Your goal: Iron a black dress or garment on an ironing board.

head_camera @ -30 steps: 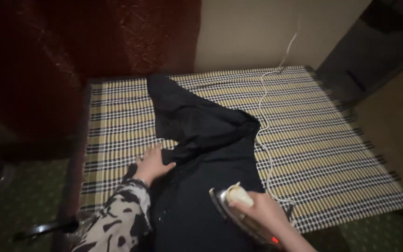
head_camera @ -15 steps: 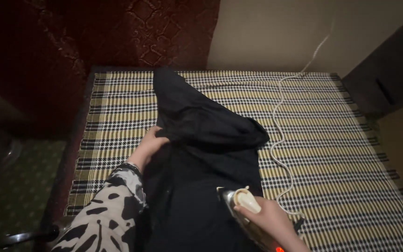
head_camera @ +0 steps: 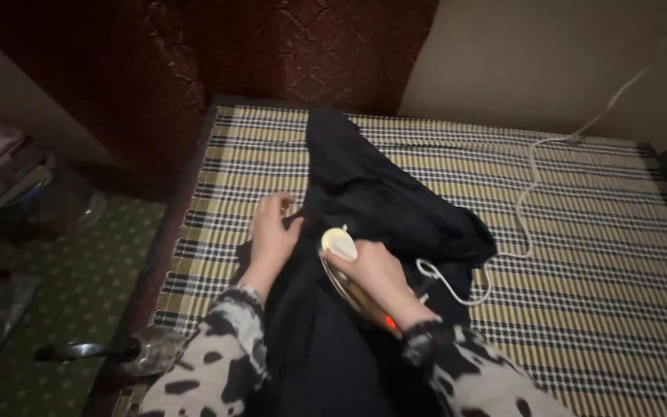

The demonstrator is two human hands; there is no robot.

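Presently, items as they lie on the checked ironing surface:

- Right hand: fingers closed around the handle of an electric iron, whose cream front knob shows past the knuckles and whose small red lamp glows near the wrist. The iron sits tilted on the cloth, toward the near left part of the surface.
- Left hand: fingers together and lying flat, clamped on nothing, pressing the left margin of the dark garment just beside the iron.
- Dark garment: black cloth running from the far edge down to the near edge, left of the middle; a bunched fold lies to the right of the iron.
- Step in hand, as a judgement: pressing the stretch of cloth beside the flat left hand. The next pass calls for that hand to keep the cloth taut and stay out of the sole plate's path.
- White cord: trails from the far right corner across the surface and loops on the bunched fold just beside the iron; it could snag or drag.
- Bunched fold: stands in the way of any stroke to the right.
- Off the left edge, on green patterned floor: a metal pan with a dark handle, and blurred clutter.
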